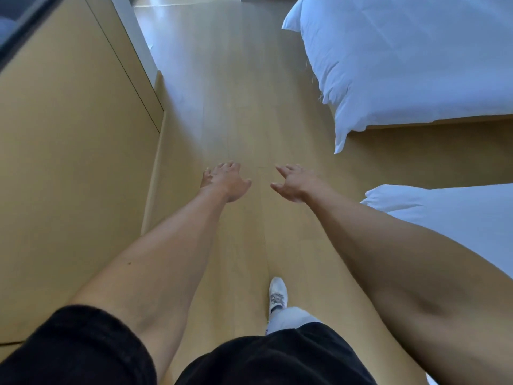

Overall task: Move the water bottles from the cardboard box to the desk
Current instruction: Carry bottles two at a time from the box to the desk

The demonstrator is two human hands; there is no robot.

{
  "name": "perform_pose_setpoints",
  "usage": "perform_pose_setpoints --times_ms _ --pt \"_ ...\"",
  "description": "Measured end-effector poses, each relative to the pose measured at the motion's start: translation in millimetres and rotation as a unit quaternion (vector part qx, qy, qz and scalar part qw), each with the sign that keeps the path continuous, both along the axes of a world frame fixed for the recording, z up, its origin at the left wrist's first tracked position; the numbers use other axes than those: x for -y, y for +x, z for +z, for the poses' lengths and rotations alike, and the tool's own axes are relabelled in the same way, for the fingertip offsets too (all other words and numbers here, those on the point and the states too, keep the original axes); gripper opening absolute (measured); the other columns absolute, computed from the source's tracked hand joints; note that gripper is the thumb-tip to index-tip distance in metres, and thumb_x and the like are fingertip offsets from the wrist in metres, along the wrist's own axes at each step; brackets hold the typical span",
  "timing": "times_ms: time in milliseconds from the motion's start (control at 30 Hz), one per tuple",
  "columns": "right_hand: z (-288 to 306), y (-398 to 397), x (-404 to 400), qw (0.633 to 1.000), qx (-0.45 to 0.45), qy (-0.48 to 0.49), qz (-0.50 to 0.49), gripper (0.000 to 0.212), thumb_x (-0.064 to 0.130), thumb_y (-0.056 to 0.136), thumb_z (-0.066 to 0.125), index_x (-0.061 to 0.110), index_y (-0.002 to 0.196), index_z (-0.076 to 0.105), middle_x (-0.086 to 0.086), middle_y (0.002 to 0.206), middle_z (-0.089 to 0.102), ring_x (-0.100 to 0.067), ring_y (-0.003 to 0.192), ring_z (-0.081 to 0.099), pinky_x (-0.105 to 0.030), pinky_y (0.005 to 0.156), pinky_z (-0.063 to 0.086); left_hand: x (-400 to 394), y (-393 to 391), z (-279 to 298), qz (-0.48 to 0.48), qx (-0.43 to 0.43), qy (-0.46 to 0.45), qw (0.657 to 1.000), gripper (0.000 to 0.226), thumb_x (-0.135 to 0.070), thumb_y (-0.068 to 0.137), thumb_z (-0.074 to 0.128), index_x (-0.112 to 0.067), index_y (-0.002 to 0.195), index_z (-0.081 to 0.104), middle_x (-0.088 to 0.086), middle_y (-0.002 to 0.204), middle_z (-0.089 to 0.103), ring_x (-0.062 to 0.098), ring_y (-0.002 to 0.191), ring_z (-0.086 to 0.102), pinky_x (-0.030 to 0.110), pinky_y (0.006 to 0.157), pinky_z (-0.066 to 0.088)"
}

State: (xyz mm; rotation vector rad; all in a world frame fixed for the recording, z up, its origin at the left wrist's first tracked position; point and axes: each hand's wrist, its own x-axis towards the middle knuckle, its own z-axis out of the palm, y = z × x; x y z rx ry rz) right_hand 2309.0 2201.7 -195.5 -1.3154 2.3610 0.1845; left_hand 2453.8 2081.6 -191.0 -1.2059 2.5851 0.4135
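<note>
Both arms stretch out in front of me over a light wooden floor [238,87]. My left hand [226,180] is open, palm down, fingers spread and holding nothing. My right hand [295,182] hangs beside it, a short gap apart, also open with nothing in it. No water bottle, cardboard box or desk shows in the head view.
A tall wooden cabinet wall [69,162] runs along the left. Two beds with white duvets stand on the right, one far [402,65] and one near [458,218]. A floor aisle runs between them. My white shoe [277,295] is stepping forward.
</note>
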Motion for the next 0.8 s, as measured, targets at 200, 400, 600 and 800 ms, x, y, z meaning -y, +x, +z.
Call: perform_pose_setpoints --times_ms 200,400,600,800 --pt "13 -90 62 1.0 0.024 0.008 0.01 0.068 0.058 0.101 0.032 0.028 0.159 0.013 0.0 0.167 0.013 -0.021 0.153 0.012 -0.043 0.122 0.017 65 -87 8 0.028 0.004 0.0 1.0 0.064 -0.051 0.097 0.044 -0.019 0.152 0.038 0.007 0.159 0.037 0.024 0.148 0.031 0.044 0.12 0.021" --pt "15 -166 104 0.999 0.043 0.008 -0.011 0.068 0.058 0.1 0.035 0.029 0.158 0.017 0.0 0.166 0.017 -0.022 0.152 0.016 -0.044 0.121 0.02 114 -166 7 0.025 0.009 0.006 1.0 0.063 -0.052 0.096 0.048 -0.022 0.151 0.038 0.009 0.157 0.04 0.029 0.145 0.035 0.046 0.117 0.023" --pt "9 -241 156 0.998 0.039 0.017 -0.041 0.068 0.059 0.099 0.036 0.03 0.158 0.018 0.001 0.165 0.02 -0.022 0.151 0.02 -0.047 0.119 0.024 176 -238 2 0.002 -0.003 0.008 1.0 0.064 -0.052 0.096 0.049 -0.025 0.153 0.035 0.006 0.159 0.038 0.029 0.146 0.034 0.048 0.119 0.021" --pt "11 -313 239 0.997 0.028 0.013 -0.068 0.066 0.057 0.099 0.038 0.032 0.157 0.02 0.003 0.164 0.023 -0.021 0.15 0.023 -0.044 0.117 0.028 270 -312 -6 -0.012 -0.022 0.026 0.999 0.062 -0.047 0.097 0.048 -0.025 0.153 0.035 0.003 0.159 0.037 0.029 0.145 0.034 0.047 0.119 0.022"
